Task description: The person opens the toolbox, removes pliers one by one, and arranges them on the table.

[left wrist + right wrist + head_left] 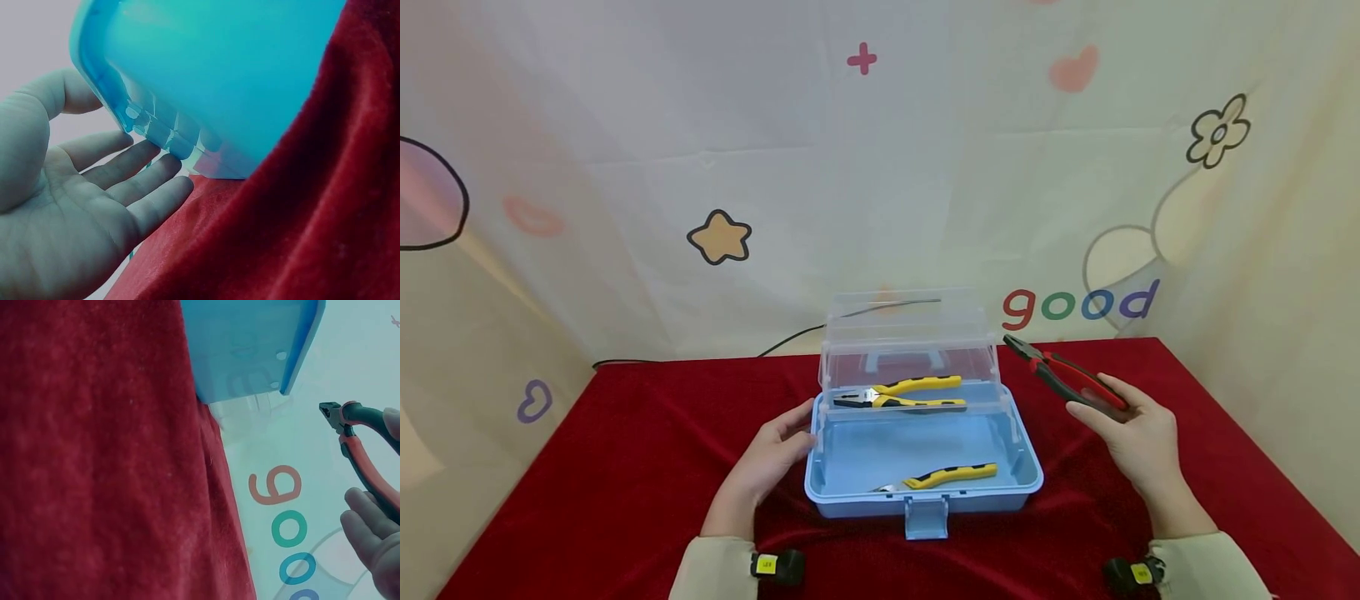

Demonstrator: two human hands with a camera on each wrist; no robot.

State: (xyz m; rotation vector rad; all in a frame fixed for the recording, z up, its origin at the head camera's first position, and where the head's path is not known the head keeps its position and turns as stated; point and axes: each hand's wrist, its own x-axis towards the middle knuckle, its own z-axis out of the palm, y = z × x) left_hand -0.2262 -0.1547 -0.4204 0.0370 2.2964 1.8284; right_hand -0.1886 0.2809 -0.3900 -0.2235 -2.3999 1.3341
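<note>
My right hand (1146, 433) grips the handles of red-and-black pliers (1070, 375), raised at the right of the box. Their jaws point up and left; in the right wrist view the pliers (365, 450) show slightly parted handles. A light blue toolbox (925, 504) stands with its clear lid (910, 333) raised. Against the box's left side rests my left hand (771, 458); the left wrist view shows its fingers (147, 181) fairly straight, thumb at the rim. Inside, yellow-and-black pliers (917, 386) lie at the back. Another yellow-and-black-handled tool (951, 476) lies along the front, its head partly hidden by the wall.
Dark red cloth (647, 467) covers the table, with folds in front of the box. The box's front latch (927, 518) hangs down. A thin black cable (790, 339) runs behind the box, before a printed curtain (775, 125).
</note>
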